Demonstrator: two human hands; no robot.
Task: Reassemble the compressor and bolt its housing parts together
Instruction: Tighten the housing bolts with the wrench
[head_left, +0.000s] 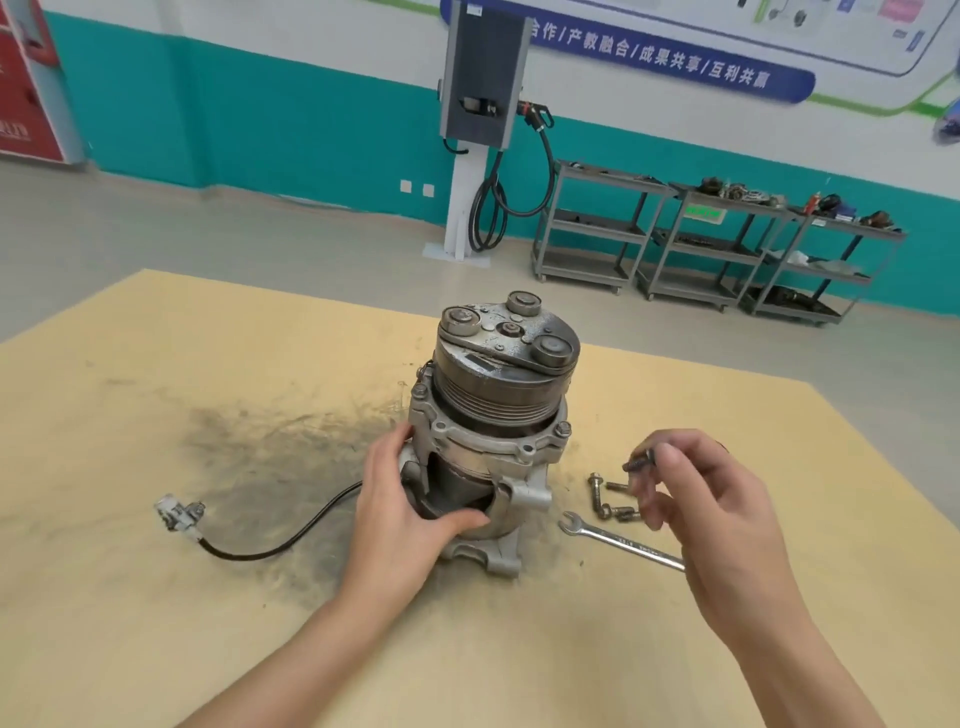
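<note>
Two bare arms reach in from the near edge of the tan table (156, 597). On the left, the left hand (402, 512) wraps round the lower body of the compressor (493, 431), thumb across the front and fingers round its left side. That compressor stands upright in the middle of the table, its dark pulley (506, 358) on top. On the right, the right hand (719, 512) is raised near the compressor and pinches one bolt (638, 460) between thumb and fingertips. Three more loose bolts (610, 499) lie on the table just right of the compressor. A silver spanner (618, 540) lies near them, partly under the right hand. A black cable (270, 545) runs left from the compressor to a grey plug (179, 514). Dark dirt (270, 436) smears the table on the left. Far off, grey shelf carts (701, 244) stand by a teal wall.
</note>
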